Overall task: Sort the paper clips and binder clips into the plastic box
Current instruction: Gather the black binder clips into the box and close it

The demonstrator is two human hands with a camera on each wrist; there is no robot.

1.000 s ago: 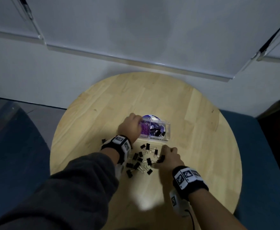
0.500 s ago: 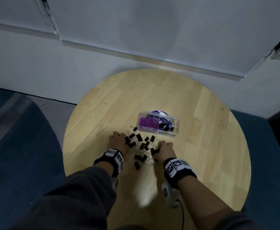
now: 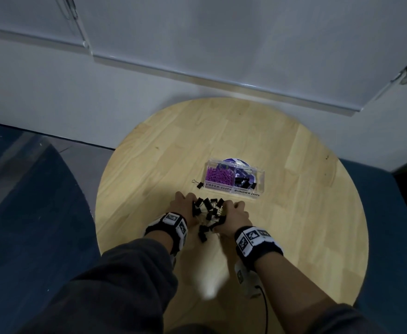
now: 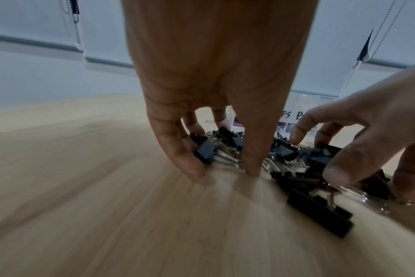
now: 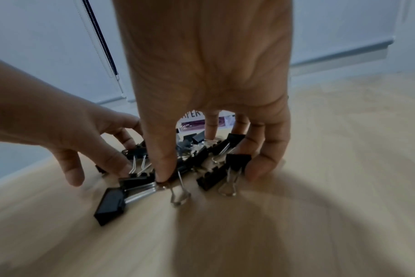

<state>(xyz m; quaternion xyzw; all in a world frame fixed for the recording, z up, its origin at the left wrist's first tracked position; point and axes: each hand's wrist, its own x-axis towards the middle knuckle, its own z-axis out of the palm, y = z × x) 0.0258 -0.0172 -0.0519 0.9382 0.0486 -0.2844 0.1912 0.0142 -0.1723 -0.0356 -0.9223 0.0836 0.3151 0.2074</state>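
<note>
Head view — left hand point(image 3: 185, 208), right hand point(image 3: 233, 216) cupped round binder clips point(image 3: 208, 209), plastic box point(image 3: 233, 180) beyond

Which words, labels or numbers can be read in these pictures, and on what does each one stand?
"PAPER CLIPS": handwritten label on the plastic box, left compartment front.
"BINDER CLIPS": label on its right compartment front; last letters blurred.
Wristbands: square black-and-white marker patterns, no words.
Purple print behind the box: unreadable.
</note>
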